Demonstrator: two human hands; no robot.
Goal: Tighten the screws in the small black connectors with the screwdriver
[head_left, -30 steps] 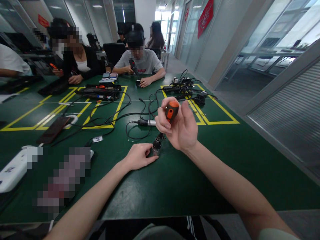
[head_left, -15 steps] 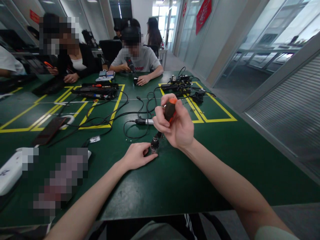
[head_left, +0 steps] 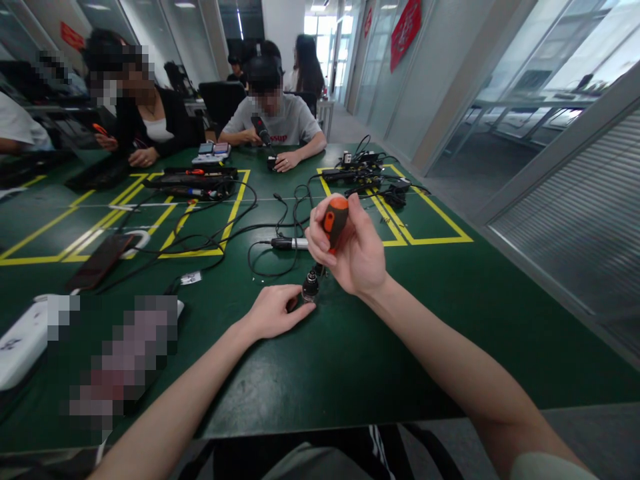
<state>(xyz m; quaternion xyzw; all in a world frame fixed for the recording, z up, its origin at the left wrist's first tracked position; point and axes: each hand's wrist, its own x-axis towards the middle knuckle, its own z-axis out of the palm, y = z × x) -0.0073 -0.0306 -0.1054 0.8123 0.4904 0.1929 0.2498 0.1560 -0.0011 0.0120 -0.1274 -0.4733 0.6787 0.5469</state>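
Observation:
My right hand [head_left: 357, 260] is wrapped round the orange and dark grey handle of a screwdriver [head_left: 335, 223], raised above the table. Most of the shaft is hidden; its lower end seems to come down beside a small black round part. That small black part [head_left: 311, 285] has a stepped metal-ringed top and a clearer base, and its exact kind I cannot make out. Thumb and forefinger of my left hand [head_left: 277, 311] pinch it from the left, with the hand resting on the green table [head_left: 280, 393].
Behind the part lies a black and silver pen-like tool [head_left: 287, 244] with a cable. Tangled black cables [head_left: 365, 170] lie at the far right. A phone [head_left: 100, 262] and a white power strip [head_left: 30, 340] are on the left. Across the table a person [head_left: 280, 127] works with a power screwdriver [head_left: 261, 130].
The screwdriver handle has turned in my right hand, showing an orange patch on its side, and the fingers have shifted slightly. My left hand and the black part stay almost in place.

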